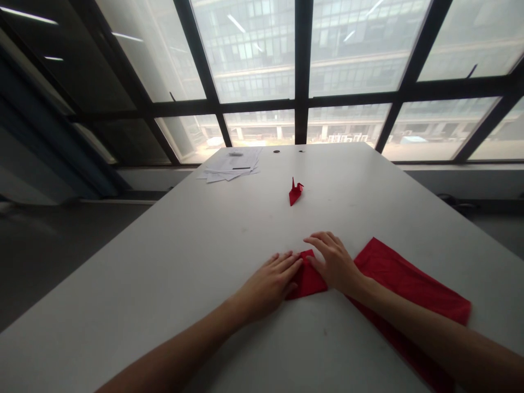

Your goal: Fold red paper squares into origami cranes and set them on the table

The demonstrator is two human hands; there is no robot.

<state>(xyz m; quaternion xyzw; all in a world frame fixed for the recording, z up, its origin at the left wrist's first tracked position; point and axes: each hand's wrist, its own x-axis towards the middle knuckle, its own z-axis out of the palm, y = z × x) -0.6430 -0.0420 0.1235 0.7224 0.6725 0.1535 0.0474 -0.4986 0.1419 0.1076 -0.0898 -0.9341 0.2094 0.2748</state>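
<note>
Paper (310, 279), plain red, under left hand (270, 281)

No text, brand, number or sign readable. Landmark: red origami crane (295, 193), no legible marks. Loose paper sheets (223, 165) beyond crane, to its left: any print too faint and small to make out. Folded red paper square (310, 283), nearer than crane: no lettering legible on visible part. Larger red paper (393, 270), nearer than crane and to its right: likewise. Building facade (249, 46) beyond crane, through window panes: hazy, any signage illegible.
</note>
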